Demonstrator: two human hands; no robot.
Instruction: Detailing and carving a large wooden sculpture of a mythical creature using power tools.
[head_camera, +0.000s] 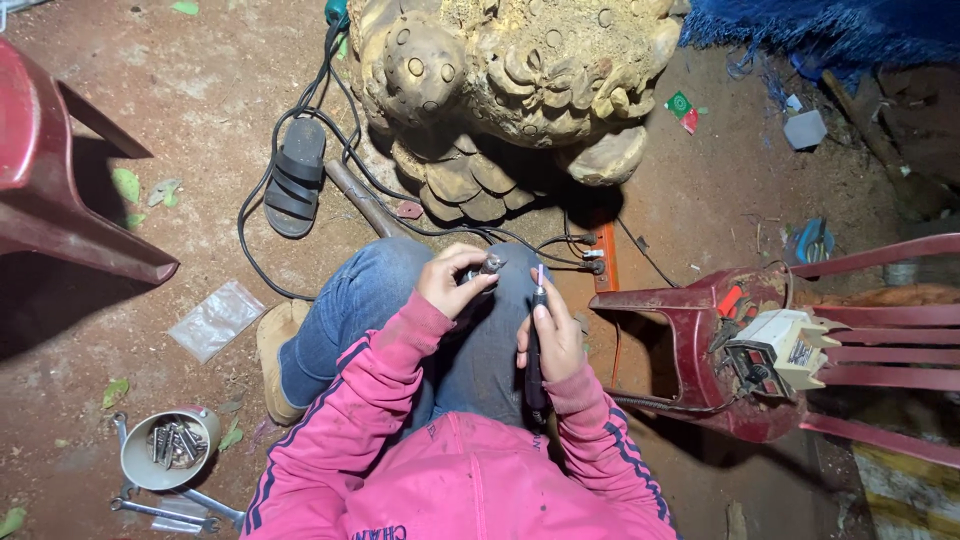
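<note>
Pink-sleeved arms meet over the person's lap, above blue jeans. The left hand (447, 281) has its fingers closed around a small metal handpiece head (489, 266), held just above the knee. The right hand (551, 335) has its fingers wrapped around a slim dark tool (535, 345) held upright, its tip near the handpiece head; whether the two touch cannot be told. Black cables (300, 110) run across the dirt floor toward a carved wooden sculpture (520, 90) directly ahead. A control box (780, 350) rests on a red plastic chair (700, 330) at the right. A bowl of metal bits (170, 447) and wrenches (165, 512) lie on the ground at the left.

Procedure, as judged: keep the handpiece head braced against the knee, align the tool on its axis, and turn with steady, light pressure to avoid slipping.
</note>
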